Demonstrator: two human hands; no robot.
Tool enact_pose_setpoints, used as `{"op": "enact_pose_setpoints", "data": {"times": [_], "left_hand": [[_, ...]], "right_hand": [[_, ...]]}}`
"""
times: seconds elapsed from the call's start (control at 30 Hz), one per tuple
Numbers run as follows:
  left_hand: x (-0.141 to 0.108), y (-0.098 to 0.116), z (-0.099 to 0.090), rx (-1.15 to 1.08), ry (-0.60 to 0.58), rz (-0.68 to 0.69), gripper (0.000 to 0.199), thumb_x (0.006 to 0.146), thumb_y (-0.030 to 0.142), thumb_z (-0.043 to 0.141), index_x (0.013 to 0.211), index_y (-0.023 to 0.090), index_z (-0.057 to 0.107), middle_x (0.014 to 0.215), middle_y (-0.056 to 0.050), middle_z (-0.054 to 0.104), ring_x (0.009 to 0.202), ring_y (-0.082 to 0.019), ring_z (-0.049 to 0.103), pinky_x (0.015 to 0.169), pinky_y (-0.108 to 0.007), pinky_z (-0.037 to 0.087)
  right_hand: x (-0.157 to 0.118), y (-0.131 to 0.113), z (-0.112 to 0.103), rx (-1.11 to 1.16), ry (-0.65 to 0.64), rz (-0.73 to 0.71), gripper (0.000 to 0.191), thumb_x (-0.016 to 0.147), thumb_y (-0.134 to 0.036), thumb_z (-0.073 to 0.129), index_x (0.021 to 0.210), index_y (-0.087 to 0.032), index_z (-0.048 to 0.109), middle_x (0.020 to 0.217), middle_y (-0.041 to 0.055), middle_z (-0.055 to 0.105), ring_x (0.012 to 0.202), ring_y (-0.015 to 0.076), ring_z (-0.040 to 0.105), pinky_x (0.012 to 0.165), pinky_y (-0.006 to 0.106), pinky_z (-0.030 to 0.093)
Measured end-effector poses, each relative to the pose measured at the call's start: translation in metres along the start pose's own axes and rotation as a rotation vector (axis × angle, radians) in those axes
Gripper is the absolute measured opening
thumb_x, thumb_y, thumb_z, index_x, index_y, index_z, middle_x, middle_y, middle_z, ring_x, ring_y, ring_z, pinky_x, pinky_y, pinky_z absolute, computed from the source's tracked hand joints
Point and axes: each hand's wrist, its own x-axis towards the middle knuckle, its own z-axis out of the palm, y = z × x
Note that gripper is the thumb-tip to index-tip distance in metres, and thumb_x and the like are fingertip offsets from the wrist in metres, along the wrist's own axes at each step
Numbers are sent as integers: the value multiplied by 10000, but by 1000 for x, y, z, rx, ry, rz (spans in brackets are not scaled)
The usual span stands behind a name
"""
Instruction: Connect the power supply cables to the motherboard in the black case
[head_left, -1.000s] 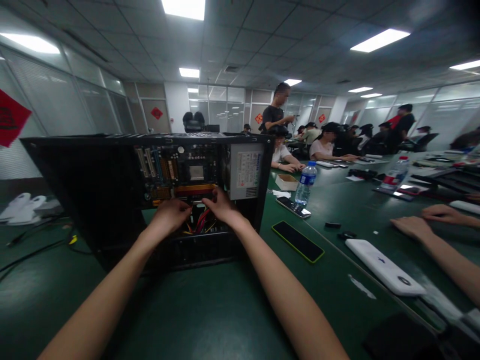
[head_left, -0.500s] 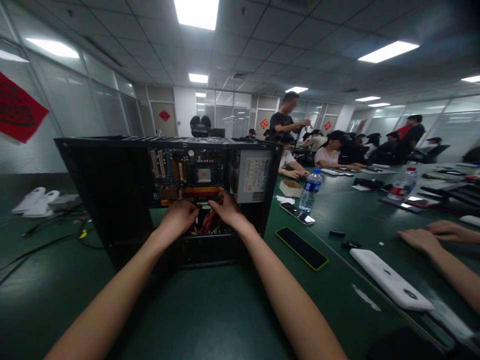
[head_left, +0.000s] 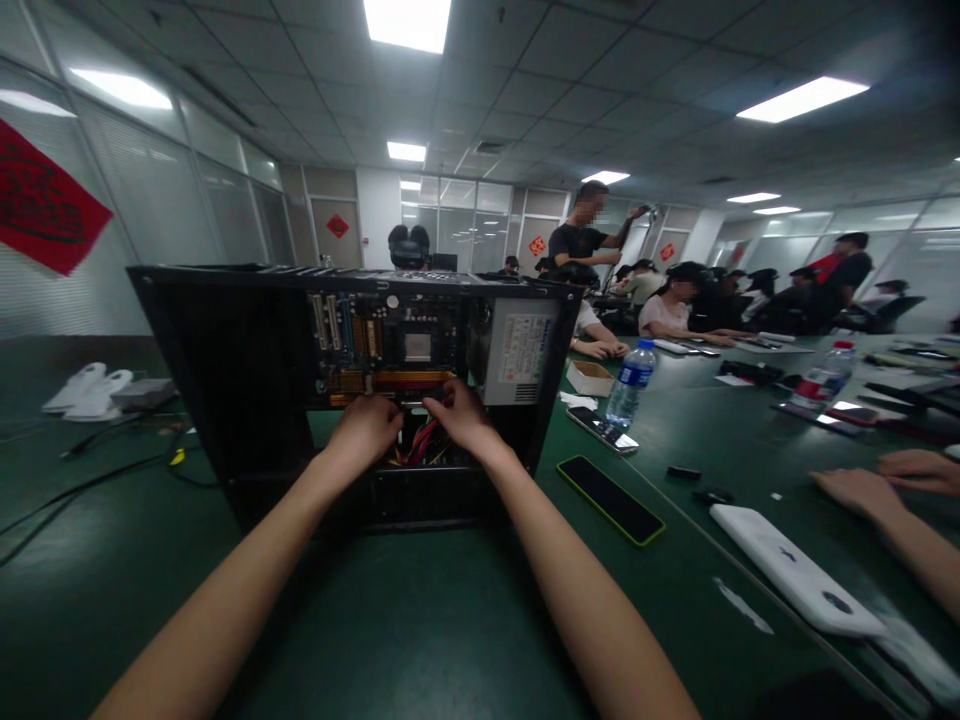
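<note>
While working inside the open computer case [head_left: 427,497] on the near table [head_left: 420,610], held left hand [head_left: 367,428] and right hand [head_left: 460,414] half-curled near the orange slots [head_left: 411,380], grasp impossible to tell, with power supply [head_left: 517,345] apparently mounted, bunched cables [head_left: 426,440] perhaps unfinished.

We have a black case [head_left: 274,380] standing near twelve o'clock, its open side facing us. Inside, towards one o'clock, we see the dark board [head_left: 386,320] mounted upright, with a pale square socket [head_left: 418,347] and, at six o'clock from that, long orange slots [head_left: 412,379]. The grey, labelled power supply [head_left: 516,350] sits at two o'clock; red and yellow wires [head_left: 424,442] bunch at four.
</note>
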Motion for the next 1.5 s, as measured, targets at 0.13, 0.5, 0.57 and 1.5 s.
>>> {"op": "enact_pose_setpoints", "data": {"times": [0.13,0.5,0.57,1.5], "left_hand": [[2,0,4,-2,14,-5,328,937,277,479,895,153,780,906,-147,762,879,-258,699,784,-330,454],[11,-8,12,-61,24,-55,308,918,300,532,907,137,794,885,-159,768,889,-269,713,787,-326,470],[13,-10,11,-72,13,-64,302,908,295,543,920,136,800,893,-161,773,896,-270,717,770,-318,469],[15,-17,1,-85,-95,-31,378,939,391,502,1050,172,790,1065,-153,772,1018,-268,709,785,-285,480]], "right_hand": [[-2,-4,-2,18,3,-25,276,807,-321,728,956,-180,543,763,-41,540,708,129,530,667,261,422],[-1,-18,4,542,-168,448,93,841,-90,666,853,-136,586,689,0,638,605,114,615,620,237,516],[0,-21,8,581,-191,510,109,855,-49,629,802,-127,573,675,15,652,589,109,635,601,221,523],[-2,-36,45,565,124,667,176,765,14,681,758,-134,585,583,-12,564,486,94,554,431,173,450]]}}
